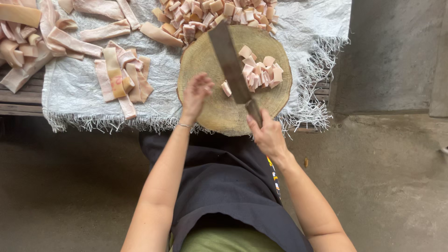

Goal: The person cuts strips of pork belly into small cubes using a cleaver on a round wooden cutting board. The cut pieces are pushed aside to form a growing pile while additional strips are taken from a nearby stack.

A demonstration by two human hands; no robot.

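One cleaver, one block, two hands at the pale meat

We count one cleaver [229, 63], one round wooden chopping block [219, 109], and two hands of our own over it. Our right hand [267, 135] sits at the block's near rim, its fingers [254, 125] wrapped shut around the cleaver's dark handle. The long blade runs away from us, slanting up and to the left across the block's middle, its far end reaching the block's far edge.

Our left hand [196, 91] hovers over the left part of the block with its fingers [204, 80] loosely spread and curled, holding nothing. The blade lies just to the right of these fingertips, near but apart from them.

On the block, right of the blade, lies one cluster of cut pieces [259, 70]; they overlap too much for a sure count, though well over a dozen show. One single piece [226, 88] lies apart at the blade's left edge, between blade and left fingers.

Beyond the block, one larger heap of cubes [210, 16] rests on the white woven sheet [74, 88] that covers the counter [18, 100]. To the left lies one stack of long strips [122, 74], and more strips [28, 42] are piled at the far left corner.
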